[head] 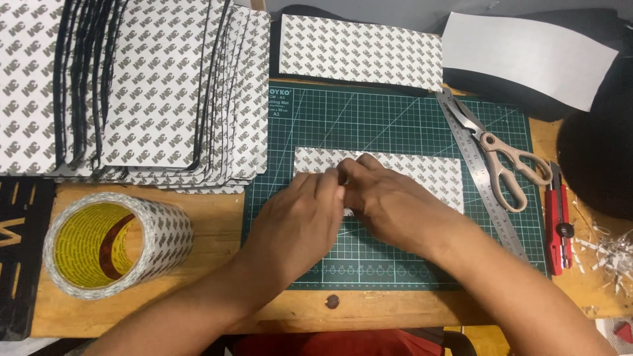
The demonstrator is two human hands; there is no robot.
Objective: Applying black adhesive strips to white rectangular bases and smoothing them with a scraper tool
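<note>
- Head view, centre of the frame: the left hand (304, 214) and the right hand (389, 201) meet over a strip of patterned backing paper (422, 173) lying on the green cutting mat (369, 118); fingertips of both hands are pinched narrow at the strip's near edge, at its left half; what exactly sits between the fingers I cannot tell
- The strip lies flat across the middle of the mat, its right end bare and reaching toward the steel ruler (478, 171)
- Right of centre: the ruler runs diagonally down the mat's right side; beige-handled scissors (504, 161) lie across it, touching it; a red utility knife (558, 221) lies just beside the mat's right edge on the wooden table (198, 290)
- Upper centre: a second patterned sheet (359, 51) lies along the mat's top edge; a plain white sheet (531, 56) curls at the upper right
- Upper left: a fanned stack of patterned sheets (151, 86) with black edges overlaps the mat's left border
- Lower left: a large roll of double-sided tape (115, 244) rests on its side on the table, well apart from the hands
- Far right: white paper shreds (606, 254) lie scattered
</note>
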